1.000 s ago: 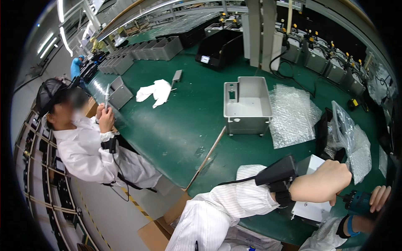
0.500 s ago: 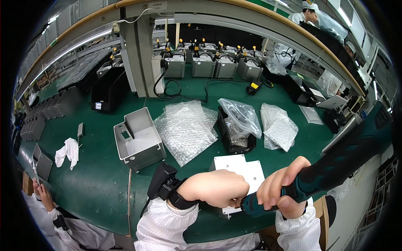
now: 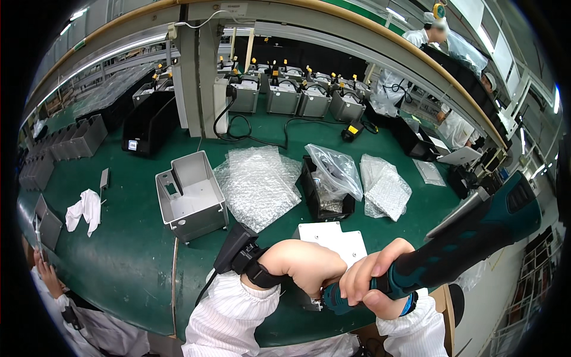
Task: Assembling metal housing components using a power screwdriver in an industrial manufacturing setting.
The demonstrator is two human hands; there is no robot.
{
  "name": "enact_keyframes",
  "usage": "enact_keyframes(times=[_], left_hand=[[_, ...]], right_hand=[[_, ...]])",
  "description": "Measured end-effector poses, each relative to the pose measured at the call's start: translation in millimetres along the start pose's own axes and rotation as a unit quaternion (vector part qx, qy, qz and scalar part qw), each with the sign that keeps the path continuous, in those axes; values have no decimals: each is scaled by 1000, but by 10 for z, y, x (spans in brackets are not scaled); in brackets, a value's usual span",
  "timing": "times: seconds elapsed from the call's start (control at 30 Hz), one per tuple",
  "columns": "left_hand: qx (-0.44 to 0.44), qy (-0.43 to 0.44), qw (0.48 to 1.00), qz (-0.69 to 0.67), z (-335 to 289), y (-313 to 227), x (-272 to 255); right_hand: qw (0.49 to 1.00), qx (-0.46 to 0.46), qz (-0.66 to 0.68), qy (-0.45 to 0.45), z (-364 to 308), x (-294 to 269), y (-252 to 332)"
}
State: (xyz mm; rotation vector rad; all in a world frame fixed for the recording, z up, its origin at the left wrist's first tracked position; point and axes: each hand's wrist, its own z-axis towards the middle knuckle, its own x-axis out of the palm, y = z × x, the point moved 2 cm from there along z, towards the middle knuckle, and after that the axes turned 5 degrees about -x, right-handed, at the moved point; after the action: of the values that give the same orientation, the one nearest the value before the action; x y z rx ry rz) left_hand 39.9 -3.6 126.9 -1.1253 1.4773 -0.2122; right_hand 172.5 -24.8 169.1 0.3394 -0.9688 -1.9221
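1. Head view: gripping a teal-and-black power screwdriver (image 3: 458, 241) with the right hand (image 3: 373, 276), fingers wrapped firmly around its body near the nose, handle slanting up to the right.
2. Curling the left hand (image 3: 306, 265) right at the tool's nose, fingers bent inward; tips mostly hidden, so cannot tell whether pinching anything.
3. Wearing a black device (image 3: 236, 247) strapped at the left wrist, a blue band (image 3: 409, 303) at the right, and white striped sleeves (image 3: 229, 318).
4. Just beyond both hands and partly covered by them, on the green table (image 3: 128, 268): a white housing (image 3: 330, 233).
5. Farther left, an open-topped grey box (image 3: 199, 223); beside it, bubble wrap (image 3: 256, 187), then a black bin (image 3: 330, 213) with a clear plastic bag (image 3: 336, 169) on top.
6. At the far left, a co-worker's hand (image 3: 50, 278); near it, a white cloth (image 3: 84, 209).
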Motion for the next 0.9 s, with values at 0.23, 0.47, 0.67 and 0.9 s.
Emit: enact_keyframes(times=[0.23, 0.47, 0.67, 0.9], left_hand=[[61, -58, 996, -40, -54, -12, 39], [65, -105, 992, -10, -46, -4, 13], [64, -197, 977, -52, -22, 31, -74], [56, -361, 929, -60, 33, 160, -27]], right_hand=[[999, 32, -18, -13, 30, 88, 9], [998, 41, -37, 21, 23, 99, -1], [995, 71, -42, 60, 26, 119, -16], [993, 79, -53, 71, 64, 156, -54]])
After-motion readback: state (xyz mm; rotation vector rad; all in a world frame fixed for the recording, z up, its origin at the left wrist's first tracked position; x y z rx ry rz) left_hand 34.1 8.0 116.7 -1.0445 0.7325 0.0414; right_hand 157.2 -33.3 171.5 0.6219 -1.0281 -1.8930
